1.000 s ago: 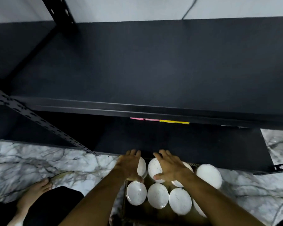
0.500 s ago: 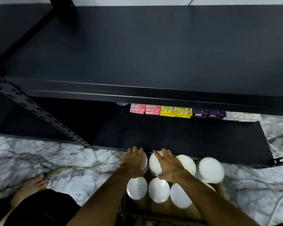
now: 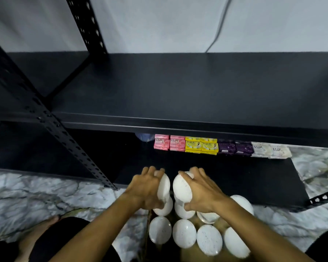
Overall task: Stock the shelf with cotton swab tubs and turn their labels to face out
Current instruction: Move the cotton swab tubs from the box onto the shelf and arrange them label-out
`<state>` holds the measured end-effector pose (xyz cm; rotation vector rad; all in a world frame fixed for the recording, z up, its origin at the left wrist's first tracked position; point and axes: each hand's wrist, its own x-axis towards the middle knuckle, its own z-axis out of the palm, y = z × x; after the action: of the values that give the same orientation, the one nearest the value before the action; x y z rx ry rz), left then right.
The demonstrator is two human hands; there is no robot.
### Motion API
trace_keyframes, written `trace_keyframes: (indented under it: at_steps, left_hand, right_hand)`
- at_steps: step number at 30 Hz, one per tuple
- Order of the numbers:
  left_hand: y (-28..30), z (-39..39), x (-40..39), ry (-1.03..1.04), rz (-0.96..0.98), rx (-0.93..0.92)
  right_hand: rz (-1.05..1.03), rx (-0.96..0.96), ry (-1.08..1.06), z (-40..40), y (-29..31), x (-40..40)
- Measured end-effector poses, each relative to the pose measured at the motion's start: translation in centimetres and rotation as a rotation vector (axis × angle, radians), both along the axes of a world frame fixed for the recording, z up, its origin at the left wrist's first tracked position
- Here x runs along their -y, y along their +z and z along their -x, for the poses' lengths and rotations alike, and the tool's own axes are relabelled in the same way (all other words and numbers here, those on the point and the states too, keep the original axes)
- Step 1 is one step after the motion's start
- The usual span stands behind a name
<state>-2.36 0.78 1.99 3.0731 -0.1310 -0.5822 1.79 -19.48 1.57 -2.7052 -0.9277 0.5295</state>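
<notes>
At the far left, a perforated black upright [image 3: 51, 120] of the shelving unit is seen slanting down to the marble floor [image 3: 45, 195]. A bare foot [image 3: 44, 225] is partly visible at the near left on that floor.

The left hand [image 3: 146, 190] is curled round a white-lidded cotton swab tub [image 3: 164, 186], with the fingers wrapped over the far edge of its lid and the thumb at the near side. Just to its right, a second tub [image 3: 182, 190] is gripped in the same way by the right hand [image 3: 203, 191]. Both tubs are held close together, almost touching, raised above the rest and just in front of the near edge of the lower shelf [image 3: 235, 178]. Their labels cannot be seen from above.

Beneath and nearer than the hands, the remaining tubs [image 3: 184, 236] are packed upright in rows, their round white lids facing up; what they are packed in is too dark to make out.

Far back on the lower shelf, a row of soap packs is lined up under the upper shelf [image 3: 178, 91]: pink packs [image 3: 169, 144], then yellow packs [image 3: 201, 147], then purple packs [image 3: 235, 148], and white packs [image 3: 271, 151] at the right end. A blue item is half hidden just left of the pink ones. At the far right, a cable [image 3: 220, 25] is seen running down the pale wall behind the unit.
</notes>
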Motion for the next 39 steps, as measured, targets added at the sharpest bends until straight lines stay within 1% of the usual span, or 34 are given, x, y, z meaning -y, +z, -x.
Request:
trace_keyframes:
  at_steps: [4,11,15,22,25,28,33,39]
  left_hand:
    - [6.4,0.9,0.5,-0.064,-0.049,0.096]
    - [17.4,2.9,1.4,-0.148,-0.11,0.176]
    - [22.2,3.4,1.4,-0.161,-0.097,0.18]
    - [28.9,1.5,0.6,-0.133,-0.057,0.29]
    - [30.4,-0.4,0.0,-0.098,-0.037,0.336]
    - [30.6,-2.4,-0.5,-0.042,-0.025,0.349]
    - [28.7,-5.4,-1.2,0.084,-0.031,0.336]
    - [27.3,-7.4,-2.2,0.2,0.02,0.332]
  right_hand:
    - [-0.034,0.08,-0.006,0.9,5.0,0.8]
    - [-0.018,0.215,0.045,3.1,15.1,2.0]
    - [-0.013,0.299,0.065,4.0,20.6,2.5]
    - [0.041,0.389,0.05,2.2,28.7,1.9]
    - [0.051,0.395,0.02,0.1,30.1,1.0]
    - [0.044,0.369,-0.022,-2.2,30.1,-0.2]
    - [0.065,0.314,-0.07,-5.5,29.0,-2.4]
    - [0.067,0.281,-0.108,-7.9,29.1,-4.2]
